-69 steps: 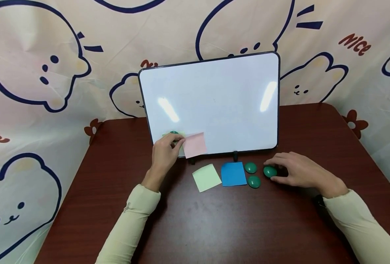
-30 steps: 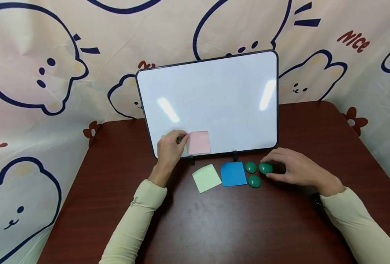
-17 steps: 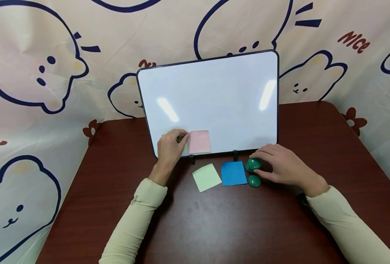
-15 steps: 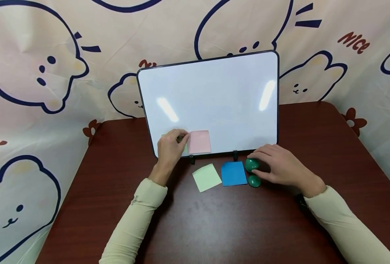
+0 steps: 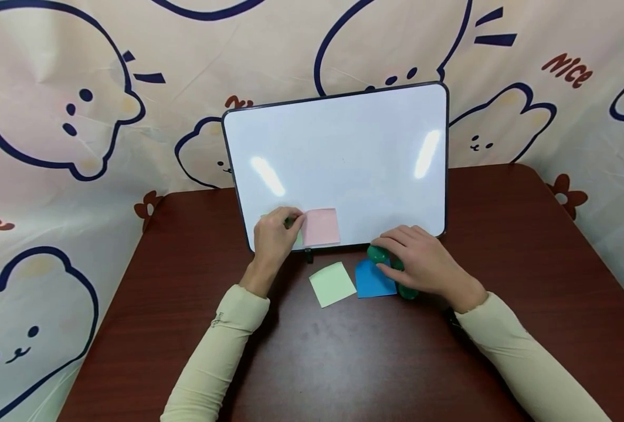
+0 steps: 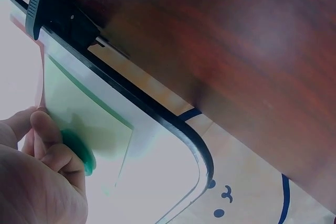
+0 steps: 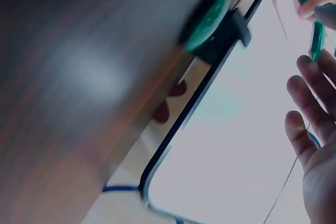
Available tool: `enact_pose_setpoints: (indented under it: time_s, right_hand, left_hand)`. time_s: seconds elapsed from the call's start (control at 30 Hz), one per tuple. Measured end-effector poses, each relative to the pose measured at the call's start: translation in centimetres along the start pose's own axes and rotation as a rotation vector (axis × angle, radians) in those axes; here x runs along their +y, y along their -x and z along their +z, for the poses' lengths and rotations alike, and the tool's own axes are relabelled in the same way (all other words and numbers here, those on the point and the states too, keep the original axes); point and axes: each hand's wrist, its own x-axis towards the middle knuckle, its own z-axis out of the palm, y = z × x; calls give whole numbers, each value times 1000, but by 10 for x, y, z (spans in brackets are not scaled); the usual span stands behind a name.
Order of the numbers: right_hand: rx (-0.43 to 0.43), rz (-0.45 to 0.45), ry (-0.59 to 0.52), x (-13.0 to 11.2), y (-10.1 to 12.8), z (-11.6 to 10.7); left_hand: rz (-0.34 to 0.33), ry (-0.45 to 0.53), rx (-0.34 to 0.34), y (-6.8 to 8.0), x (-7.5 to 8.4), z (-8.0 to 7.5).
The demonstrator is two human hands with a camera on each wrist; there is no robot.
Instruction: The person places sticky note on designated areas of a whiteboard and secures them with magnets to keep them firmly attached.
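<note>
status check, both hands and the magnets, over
Left hand pins green magnet on whiteboard. Right hand carries another magnet above blue note. Nothing blocking.

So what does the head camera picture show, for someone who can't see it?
A person's left hand presses a green magnet on a whiteboard beside a pink note. Their right hand carries another green magnet above a blue note.

Head cam: high, facing fwd & down over whiteboard (image 5: 338, 164), both hands. Left wrist cam: close behind left hand (image 6: 37, 177), facing board corner. Right wrist cam: low, blurred, beside right hand (image 7: 315, 145). All share board.
</note>
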Motion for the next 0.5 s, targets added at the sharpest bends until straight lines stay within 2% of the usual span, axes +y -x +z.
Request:
enact_pose_setpoints:
  time_s: [0.2,0.5]
  right_hand:
    - [62,-2,-1,-10,-16,6]
    - [86,2,-34,-20,-37,13]
  left_hand:
    - [11,-7,8,-1,-1,2]
    - [7,-2,12,-1,-2,1]
